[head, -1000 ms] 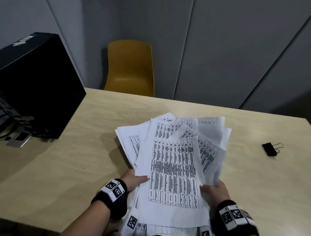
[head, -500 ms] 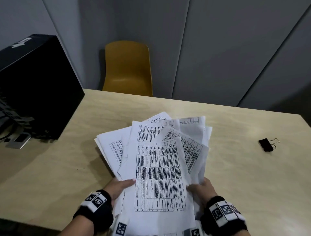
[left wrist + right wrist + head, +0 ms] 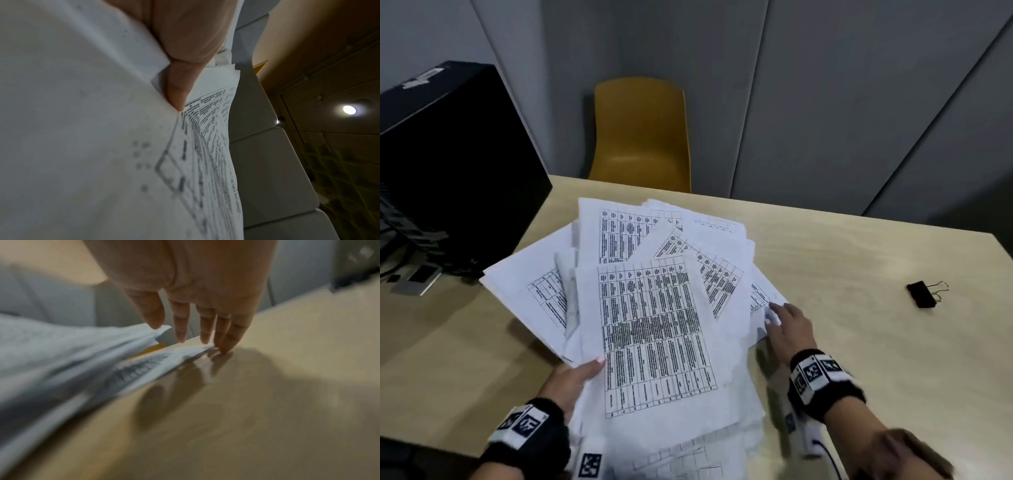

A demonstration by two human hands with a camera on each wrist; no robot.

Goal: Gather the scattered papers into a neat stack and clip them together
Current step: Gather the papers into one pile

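Observation:
A fanned, uneven bundle of printed papers (image 3: 654, 325) is lifted off the wooden table (image 3: 859, 359) in the middle of the head view. My left hand (image 3: 575, 380) grips the bundle at its lower left edge, thumb on top; the left wrist view shows the thumb (image 3: 180, 81) pressed on the sheets (image 3: 82, 129). My right hand (image 3: 787, 329) is at the bundle's right side with straight fingers (image 3: 205, 324) touching the edge of the lowest sheets (image 3: 144, 366), holding nothing. A black binder clip (image 3: 923, 294) lies on the table far to the right, apart from both hands.
A black computer case (image 3: 448, 171) stands on the table at the left with cables beside it. A mustard-yellow chair (image 3: 640, 137) stands behind the table's far edge against grey wall panels. Bare tabletop lies between the papers and the clip.
My right hand has let go of the bundle's lower right edge and moved up and right to the side sheets. The bundle has fanned wider and tilted left in my left hand.

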